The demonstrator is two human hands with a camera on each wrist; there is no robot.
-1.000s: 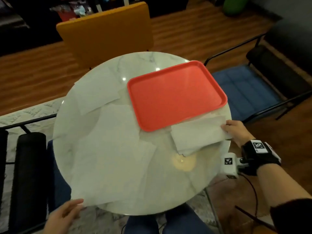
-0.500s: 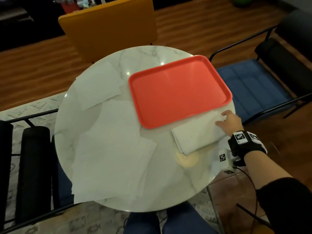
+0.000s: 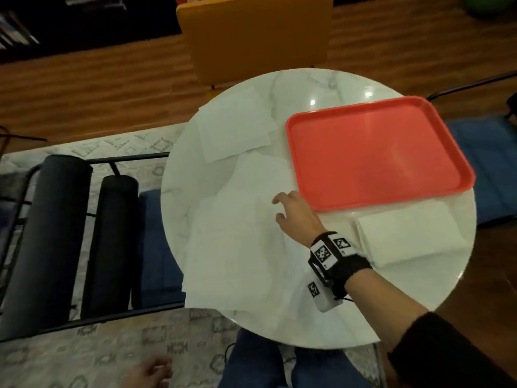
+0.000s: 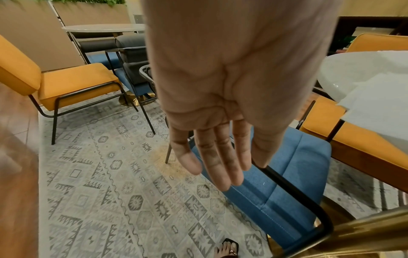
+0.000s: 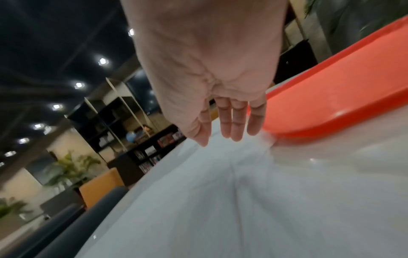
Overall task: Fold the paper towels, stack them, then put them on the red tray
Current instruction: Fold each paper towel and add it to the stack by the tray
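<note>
The red tray (image 3: 377,152) lies bare on the right half of the round marble table (image 3: 293,88). A folded stack of paper towels (image 3: 411,236) sits just in front of the tray. Unfolded paper towels (image 3: 237,242) overlap across the table's left and middle, and another towel (image 3: 232,130) lies at the far left. My right hand (image 3: 291,208) hovers over the unfolded towels beside the tray's near left corner, fingers (image 5: 234,127) straight, holding nothing. My left hand (image 3: 151,373) hangs below the table edge over the rug, fingers (image 4: 218,167) relaxed and empty.
An orange chair (image 3: 251,37) stands behind the table. A blue-cushioned black-framed chair (image 3: 151,247) is to the left and another blue seat (image 3: 492,163) to the right. A patterned rug (image 4: 110,174) covers the floor. My knees (image 3: 265,365) are under the near edge.
My right hand left the folded stack and moved left across the table to the unfolded towels. The head view swung left. My left hand is back in view below the table.
</note>
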